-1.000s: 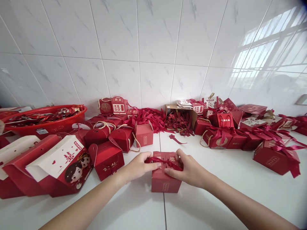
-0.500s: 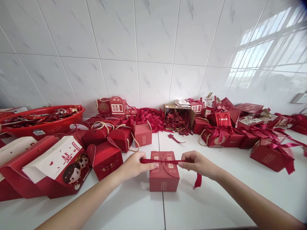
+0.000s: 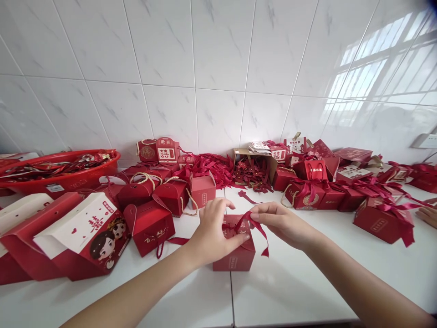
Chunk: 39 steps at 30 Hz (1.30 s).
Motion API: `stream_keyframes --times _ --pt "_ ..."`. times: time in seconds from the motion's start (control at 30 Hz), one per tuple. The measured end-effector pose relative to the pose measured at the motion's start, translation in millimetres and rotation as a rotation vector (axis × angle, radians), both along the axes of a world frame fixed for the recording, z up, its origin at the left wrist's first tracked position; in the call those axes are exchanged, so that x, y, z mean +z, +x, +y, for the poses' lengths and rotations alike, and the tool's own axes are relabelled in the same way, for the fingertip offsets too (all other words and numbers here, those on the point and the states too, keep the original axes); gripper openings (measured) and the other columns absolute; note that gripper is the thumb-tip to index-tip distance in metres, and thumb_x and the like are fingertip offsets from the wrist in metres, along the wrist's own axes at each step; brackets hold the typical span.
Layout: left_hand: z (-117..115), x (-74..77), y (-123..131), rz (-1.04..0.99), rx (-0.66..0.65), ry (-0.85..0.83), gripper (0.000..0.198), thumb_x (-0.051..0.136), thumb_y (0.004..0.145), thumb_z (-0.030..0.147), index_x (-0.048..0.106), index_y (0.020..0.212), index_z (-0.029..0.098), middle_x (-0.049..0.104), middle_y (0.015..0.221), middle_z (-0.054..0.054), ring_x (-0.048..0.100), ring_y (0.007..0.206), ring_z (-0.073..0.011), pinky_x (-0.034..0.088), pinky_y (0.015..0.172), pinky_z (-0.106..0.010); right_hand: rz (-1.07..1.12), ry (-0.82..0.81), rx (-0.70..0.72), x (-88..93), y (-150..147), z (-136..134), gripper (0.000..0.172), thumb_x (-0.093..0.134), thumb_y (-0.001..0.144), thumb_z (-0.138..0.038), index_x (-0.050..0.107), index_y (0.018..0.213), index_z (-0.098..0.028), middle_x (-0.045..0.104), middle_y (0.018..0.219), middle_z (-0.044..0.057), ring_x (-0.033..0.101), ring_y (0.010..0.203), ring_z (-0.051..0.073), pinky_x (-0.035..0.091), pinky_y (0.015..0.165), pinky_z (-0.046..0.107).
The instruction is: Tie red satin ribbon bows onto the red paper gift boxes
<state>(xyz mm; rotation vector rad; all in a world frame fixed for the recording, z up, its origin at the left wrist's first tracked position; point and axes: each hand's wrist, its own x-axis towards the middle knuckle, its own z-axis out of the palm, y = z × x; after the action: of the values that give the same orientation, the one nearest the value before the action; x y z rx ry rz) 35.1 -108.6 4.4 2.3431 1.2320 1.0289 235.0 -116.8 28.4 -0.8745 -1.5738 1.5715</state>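
Observation:
A small red gift box [image 3: 232, 262] with gold print stands on the white table in front of me. A dark red ribbon [image 3: 261, 230] is looped over its top. My right hand [image 3: 278, 221] pinches that ribbon between thumb and fingertips above the box's right side, with a loose tail hanging down. My left hand [image 3: 213, 232] lies over the box's left side, thumb stretched across the lid and index finger apart. Another ribbon end [image 3: 179, 240] runs out leftward from behind my left hand. The middle of the lid is partly hidden by my left hand.
Red gift boxes [image 3: 150, 228] crowd the left, beside a red basin [image 3: 68, 182] of packets. Behind are a ribbon pile [image 3: 211, 168] and an open carton [image 3: 273, 166]. Ribboned boxes [image 3: 382, 221] stand at right. Another person's hand [image 3: 428, 213] shows at the right edge.
My left hand has let go of its ribbon end and moved over the lid, its thumb now stretched out. My right hand has lifted the ribbon up and slightly left. Another person's hand has appeared at right.

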Motion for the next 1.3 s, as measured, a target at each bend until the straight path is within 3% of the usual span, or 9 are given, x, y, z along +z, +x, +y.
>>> stream_keyframes --times 0.2,0.33,0.43,0.5,0.67,0.8,1.0,1.1,1.3 --pt "13.0 -1.5 4.3 -0.067 0.149 0.233 0.041 0.058 0.070 0.014 0.041 0.106 0.023 0.051 0.114 -0.006 0.047 0.107 -0.0247 0.031 0.091 -0.041 -0.141 0.031 -0.079 0.2 0.9 -6.6 0.023 0.063 0.081 -0.038 0.067 0.081 -0.015 0.065 0.080 0.004 0.058 0.075 0.015 0.044 0.074 0.029" --pt "10.4 1.6 0.9 -0.049 0.165 0.322 0.038 0.060 0.071 0.018 0.042 0.104 0.022 0.052 0.114 -0.007 0.047 0.108 -0.0258 0.030 0.090 -0.040 -0.385 0.199 -0.222 -7.0 -3.3 -6.4 0.032 0.061 0.081 -0.042 0.067 0.101 -0.019 0.064 0.076 0.002 0.056 0.069 0.016 0.045 0.069 0.030" --pt "4.5 4.2 1.0 -0.026 0.180 0.348 0.035 0.060 0.071 0.020 0.044 0.102 0.022 0.053 0.112 -0.007 0.048 0.105 -0.0262 0.030 0.089 -0.041 -0.436 0.285 -0.192 -14.2 -13.2 -2.0 0.040 0.057 0.083 -0.038 0.061 0.119 -0.022 0.062 0.072 0.000 0.051 0.059 0.013 0.045 0.063 0.030" --pt "0.9 6.4 -0.4 -0.025 0.173 0.336 0.033 0.060 0.071 0.020 0.045 0.100 0.022 0.054 0.112 -0.007 0.049 0.104 -0.0262 0.029 0.090 -0.041 -0.371 0.310 -0.136 -19.0 -20.6 1.9 0.032 0.055 0.084 -0.036 0.066 0.110 -0.021 0.063 0.074 0.000 0.052 0.062 0.014 0.045 0.064 0.029" --pt "5.6 10.2 -18.9 -0.132 0.026 -0.017 0.034 0.054 0.070 0.022 0.046 0.104 0.024 0.054 0.112 -0.005 0.049 0.106 -0.0247 0.033 0.091 -0.039 -0.282 0.369 -0.245 -30.3 -30.7 8.0 0.024 0.056 0.084 -0.035 0.065 0.072 -0.017 0.060 0.076 0.003 0.053 0.072 0.015 0.044 0.070 0.029" --pt "22.2 -1.7 -36.0 -0.205 -0.001 -0.358 0.017 0.052 0.077 0.034 0.049 0.088 0.022 0.057 0.097 -0.002 0.052 0.098 -0.0219 0.037 0.087 -0.035 -0.244 0.371 -0.256 -38.6 -31.2 6.8 0.024 0.051 0.088 -0.036 0.060 0.075 -0.018 0.057 0.075 0.002 0.052 0.070 0.014 0.042 0.066 0.027" --pt "29.5 -24.2 -40.6 -0.197 -0.052 -0.643 0.033 0.055 0.077 0.051 0.048 0.073 0.019 0.050 0.073 0.002 0.050 0.073 -0.0156 0.040 0.070 -0.028 -0.217 0.340 -0.195 -41.1 -38.1 1.4 0.020 0.042 0.092 -0.030 0.057 0.083 -0.019 0.065 0.082 0.002 0.060 0.080 0.016 0.045 0.075 0.028" --pt "24.2 -15.7 -40.4 -0.218 -0.069 -0.666 0.034 0.056 0.076 0.051 0.050 0.069 0.018 0.049 0.066 0.003 0.048 0.064 -0.0137 0.038 0.061 -0.026 -0.264 0.301 -0.284 -38.1 -45.9 -0.3 0.017 0.043 0.089 -0.027 0.053 0.078 -0.019 0.065 0.076 0.002 0.060 0.072 0.015 0.045 0.069 0.027" --pt "7.8 27.6 -43.0 -0.015 -0.041 -0.277 0.015 0.060 0.078 0.035 0.062 0.077 0.020 0.061 0.077 0.001 0.054 0.071 -0.0158 0.041 0.065 -0.026 -0.458 0.283 -0.455 -36.0 -59.3 5.1 0.014 0.048 0.082 -0.026 0.053 0.070 -0.019 0.061 0.064 0.000 0.051 0.057 0.014 0.037 0.053 0.025"
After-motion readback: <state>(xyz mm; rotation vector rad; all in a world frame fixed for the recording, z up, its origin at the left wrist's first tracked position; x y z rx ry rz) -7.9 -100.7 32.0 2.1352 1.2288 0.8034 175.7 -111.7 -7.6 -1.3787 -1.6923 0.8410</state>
